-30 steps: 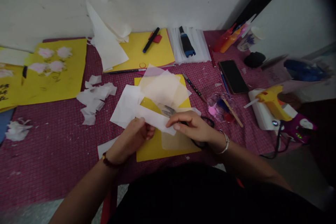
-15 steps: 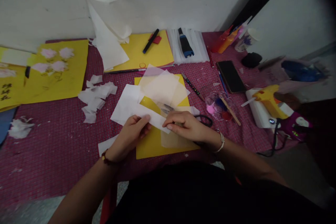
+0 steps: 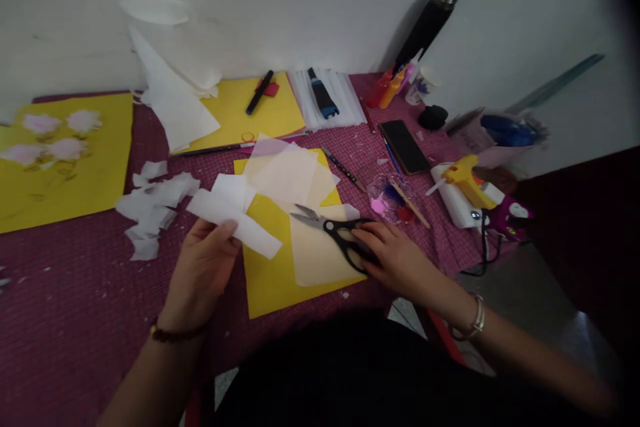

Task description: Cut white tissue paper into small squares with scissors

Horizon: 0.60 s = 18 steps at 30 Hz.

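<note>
A white paper strip (image 3: 257,235) is pinched in my left hand (image 3: 207,267), the thumb lying on top of it. My right hand (image 3: 393,257) has its fingers at the handles of black-handled scissors (image 3: 329,225). The scissors' blades are slightly apart and point left, toward the strip but not touching it. Beneath them lie a yellow sheet (image 3: 270,297) and a pale translucent sheet (image 3: 317,260). More translucent sheets (image 3: 285,170) overlap just beyond the blades.
Torn white paper pieces (image 3: 153,207) lie to the left, near a yellow sheet with pink paper flowers (image 3: 107,173). On the right are a paint palette (image 3: 385,197), a phone (image 3: 404,147) and a yellow glue gun (image 3: 467,180). A black marker (image 3: 260,92) lies at the back.
My right hand has let go of the paper strip, moved right and taken the scissors by the handles. My left hand has shifted left with the strip. The view has turned right.
</note>
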Tool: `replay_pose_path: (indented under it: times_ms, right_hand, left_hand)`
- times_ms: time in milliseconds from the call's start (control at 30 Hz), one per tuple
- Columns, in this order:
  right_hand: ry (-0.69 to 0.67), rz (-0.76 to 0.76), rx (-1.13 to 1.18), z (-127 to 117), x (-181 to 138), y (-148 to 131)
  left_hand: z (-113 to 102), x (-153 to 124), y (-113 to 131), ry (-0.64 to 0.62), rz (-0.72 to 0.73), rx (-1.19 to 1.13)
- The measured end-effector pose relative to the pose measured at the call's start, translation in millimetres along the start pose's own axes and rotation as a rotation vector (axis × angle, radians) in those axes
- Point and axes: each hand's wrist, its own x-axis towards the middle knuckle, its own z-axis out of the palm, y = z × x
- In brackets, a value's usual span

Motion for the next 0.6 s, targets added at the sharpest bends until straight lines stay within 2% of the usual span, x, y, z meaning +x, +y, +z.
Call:
replay_pose_path:
  times_ms: [133, 233, 300, 367, 433, 600]
  right_hand:
    - [-0.025, 0.001, -0.106, 8, 8, 0]
    - [-0.052, 0.008, -0.13, 0, 21, -1]
    - [-0.059, 0.025, -0.069, -10, 26, -1]
    - [-0.07, 0.045, 0.108, -21, 28, -2]
    - [-0.133, 0.059, 0.382, -32, 26, -5]
    - [-0.544, -0.117, 1.032, -41, 19, -21]
  left_hand:
    - [-4, 2, -5, -0.016, -0.058, -0.059]
    - [-6, 5, -8, -0.028, -0.055, -0.111]
    - [-8, 7, -9, -0.043, -0.071, -0.154]
    - [-10, 9, -9, -0.059, -0.095, -0.202]
    - [-12, 11, -8, -0.074, -0.113, -0.242]
    - [-13, 12, -4, -0.066, -0.114, -0.278]
